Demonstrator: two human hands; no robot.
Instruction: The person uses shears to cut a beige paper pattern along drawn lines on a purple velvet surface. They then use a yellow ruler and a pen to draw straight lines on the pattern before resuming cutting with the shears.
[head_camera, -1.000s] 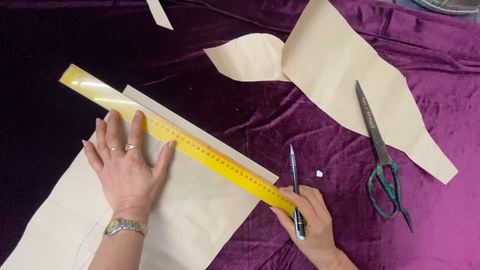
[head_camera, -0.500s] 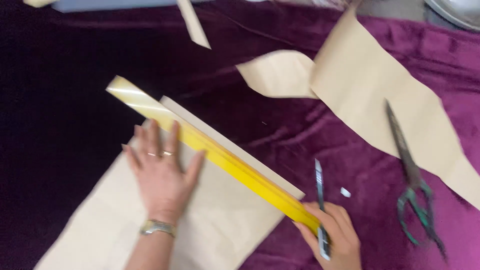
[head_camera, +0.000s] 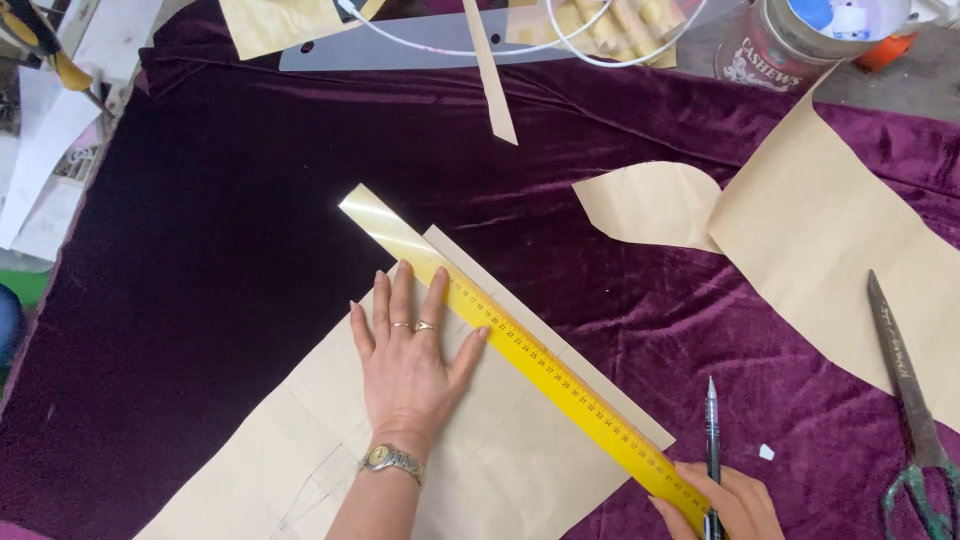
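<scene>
Here the left hand (head_camera: 412, 362) lies flat, fingers spread, on a large sheet of tan pattern paper (head_camera: 480, 460) that sits at the near edge of the table, on purple velvet cloth (head_camera: 250, 230); its grip is open, palm down, clamped on nothing, and the thumb and forefinger touch the long yellow ruler (head_camera: 530, 362). The ruler runs slantwise along the paper's far-right edge, its upper end poking past the paper's corner onto the velvet toward the middle of the table, its lower end reaching the right hand (head_camera: 735, 505) at the near edge. That right hand is only partly in view; its grip is closed around a dark pen (head_camera: 712, 430), which points away from the person, and the fingers also touch the ruler's lower end. A gold wristwatch (head_camera: 392, 460) sits on the left wrist, and rings show on two fingers. Just right of the pen a small white scrap (head_camera: 766, 452) lies on the velvet. Toward the right edge of the table rests a second, curved piece of tan paper (head_camera: 830, 250), and beside it, near the right near corner, a pair of dark scissors (head_camera: 910, 400), blades pointing away. At the far edge stand a round tin (head_camera: 770, 50) and a clear plastic curve template (head_camera: 400, 45), with a narrow paper strip (head_camera: 492, 80) lying across it
</scene>
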